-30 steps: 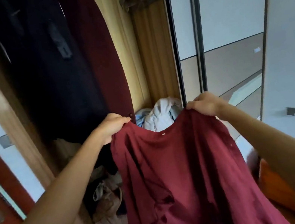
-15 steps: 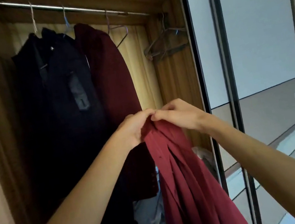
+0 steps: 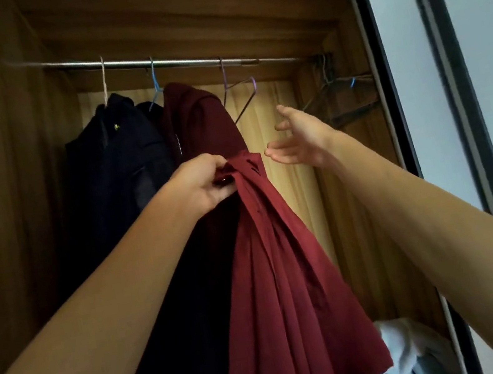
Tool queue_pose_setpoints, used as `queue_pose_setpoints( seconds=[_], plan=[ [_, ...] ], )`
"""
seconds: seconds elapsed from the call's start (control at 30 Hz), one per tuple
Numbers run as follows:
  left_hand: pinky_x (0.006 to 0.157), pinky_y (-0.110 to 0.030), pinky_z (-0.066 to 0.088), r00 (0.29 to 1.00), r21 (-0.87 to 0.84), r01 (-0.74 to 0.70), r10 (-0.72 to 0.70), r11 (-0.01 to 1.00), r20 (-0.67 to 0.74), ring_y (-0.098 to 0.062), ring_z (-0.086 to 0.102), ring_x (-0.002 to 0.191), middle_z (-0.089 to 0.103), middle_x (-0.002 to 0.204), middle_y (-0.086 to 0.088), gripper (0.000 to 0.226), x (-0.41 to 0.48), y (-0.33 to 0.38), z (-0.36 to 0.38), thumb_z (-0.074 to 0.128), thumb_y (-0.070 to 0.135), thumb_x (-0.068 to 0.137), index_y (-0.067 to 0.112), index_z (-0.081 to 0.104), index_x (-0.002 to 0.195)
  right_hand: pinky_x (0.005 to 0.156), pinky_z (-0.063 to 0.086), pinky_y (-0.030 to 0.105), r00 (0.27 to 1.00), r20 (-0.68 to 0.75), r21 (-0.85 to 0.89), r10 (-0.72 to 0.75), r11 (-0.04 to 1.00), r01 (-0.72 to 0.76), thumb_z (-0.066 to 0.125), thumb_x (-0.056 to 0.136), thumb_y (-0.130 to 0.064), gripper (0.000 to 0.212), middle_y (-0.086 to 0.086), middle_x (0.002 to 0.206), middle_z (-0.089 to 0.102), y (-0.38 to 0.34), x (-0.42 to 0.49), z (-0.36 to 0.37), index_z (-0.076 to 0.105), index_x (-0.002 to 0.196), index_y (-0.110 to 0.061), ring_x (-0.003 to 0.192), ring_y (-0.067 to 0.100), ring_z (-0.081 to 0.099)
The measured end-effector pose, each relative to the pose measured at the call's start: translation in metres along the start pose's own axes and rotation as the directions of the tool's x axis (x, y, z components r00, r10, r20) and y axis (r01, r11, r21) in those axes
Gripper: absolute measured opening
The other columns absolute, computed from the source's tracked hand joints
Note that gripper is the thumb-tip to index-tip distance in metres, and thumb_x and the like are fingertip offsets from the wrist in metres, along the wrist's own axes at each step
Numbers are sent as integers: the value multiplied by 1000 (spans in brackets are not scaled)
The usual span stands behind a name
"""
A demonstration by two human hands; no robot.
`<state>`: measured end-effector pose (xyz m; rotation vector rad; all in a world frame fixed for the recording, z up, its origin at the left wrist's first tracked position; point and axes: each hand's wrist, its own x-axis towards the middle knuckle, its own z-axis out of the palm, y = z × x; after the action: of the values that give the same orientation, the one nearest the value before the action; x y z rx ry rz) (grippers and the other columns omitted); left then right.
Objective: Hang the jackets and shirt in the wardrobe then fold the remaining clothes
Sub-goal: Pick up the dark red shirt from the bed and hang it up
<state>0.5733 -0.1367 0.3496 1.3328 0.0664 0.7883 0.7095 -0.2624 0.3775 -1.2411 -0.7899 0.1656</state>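
My left hand point(image 3: 203, 183) grips the bunched collar of a dark red shirt point(image 3: 285, 295), which hangs down in folds in front of the open wardrobe. My right hand point(image 3: 299, 139) is free, fingers spread, stretched out toward an empty purple wire hanger point(image 3: 241, 97) on the metal rail point(image 3: 183, 61). On the rail hang a dark navy jacket point(image 3: 122, 162) and a maroon hooded jacket point(image 3: 197, 119), both just behind my left hand.
More empty hangers point(image 3: 339, 94) bunch at the rail's right end. The dark-framed sliding door point(image 3: 419, 90) stands to the right. Pale clothes point(image 3: 412, 352) lie heaped on the wardrobe floor at lower right. Wooden side wall point(image 3: 0, 197) on the left.
The shirt went from held spread by both hands to bunched together, and now my right hand has let go and reaches up toward the hangers. My view has tilted upward to the rail.
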Motion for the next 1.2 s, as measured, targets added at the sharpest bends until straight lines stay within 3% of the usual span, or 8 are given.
queue_pose_setpoints(
  seconds=[0.27, 0.4, 0.5, 0.63, 0.8, 0.9, 1.0, 1.2],
  plan=[
    [45, -24, 54, 993, 23, -79, 81, 997, -88, -11, 61, 46, 56, 76, -8, 20, 30, 7, 0, 43, -12, 90, 2, 55, 83, 65, 63, 39, 989, 129, 174, -67, 984, 43, 43, 94, -65, 74, 21, 156, 28, -48, 91, 27, 24, 154, -27, 84, 40, 73],
    [44, -25, 55, 990, 25, -97, 99, 995, -105, -13, 58, 50, 53, 74, -8, 16, 36, 3, 0, 47, -10, 87, 2, 57, 92, 61, 62, 34, 984, 87, 136, -157, 980, 145, 56, 100, -35, 39, 15, 112, 65, -49, 124, 50, 55, 128, -8, 58, 26, 72],
    [46, -26, 56, 990, 46, -96, 100, 994, -101, -15, 59, 58, 56, 79, -11, 22, 39, -4, -3, 49, -9, 87, 0, 60, 103, 73, 63, 43, 972, -83, 154, -221, 961, 231, 51, 101, -35, 41, 16, 76, 64, -43, 145, 52, 51, 129, -4, 65, 30, 74],
    [49, -27, 57, 991, 73, -94, 101, 993, -92, -20, 63, 76, 60, 96, -15, 34, 42, -6, -9, 50, -8, 86, -6, 64, 117, 73, 63, 38, 932, -148, 34, -330, 940, 339, 36, 107, -37, 44, 23, 87, 72, -40, 146, 40, 48, 129, -1, 71, 30, 75],
    [49, -19, 46, 993, 182, -13, 35, 983, -114, -17, 55, 53, 59, 70, -5, 12, 41, -19, -16, 56, 9, 85, 12, 60, 74, 66, 63, 38, 907, -101, 67, -409, 907, 416, 36, 107, -34, 38, 27, 87, 70, -19, 119, 27, 54, 107, -1, 72, 34, 75],
    [66, -25, 53, 999, 156, -16, 23, 988, -44, -19, 64, 71, 69, 91, -9, 17, 36, -42, -14, 57, 8, 89, 13, 69, 100, 72, 62, 43, 899, -97, 56, -426, 900, 433, 40, 106, -34, 34, 26, 79, 71, 19, 78, 13, 55, 109, -4, 72, 37, 74],
    [63, -17, 55, 990, 133, 2, -21, 991, 140, -11, 67, 71, 71, 94, -7, 34, 27, -78, -4, 46, -2, 93, 10, 69, 115, 59, 60, 34, 901, -153, 90, -405, 903, 421, 43, 105, -37, 41, 24, 76, 73, 58, 26, -9, 52, 80, -5, 68, 35, 74],
    [71, -26, 53, 888, 0, 365, -349, 931, 299, -18, 64, 67, 69, 82, -8, 22, 9, -169, 14, 53, 13, 95, 13, 74, 91, 46, 52, 27, 944, -212, 224, -251, 928, 297, 57, 85, -48, 54, 25, 63, 64, 150, -121, -63, 42, 42, -19, 45, 30, 62]
  ],
)
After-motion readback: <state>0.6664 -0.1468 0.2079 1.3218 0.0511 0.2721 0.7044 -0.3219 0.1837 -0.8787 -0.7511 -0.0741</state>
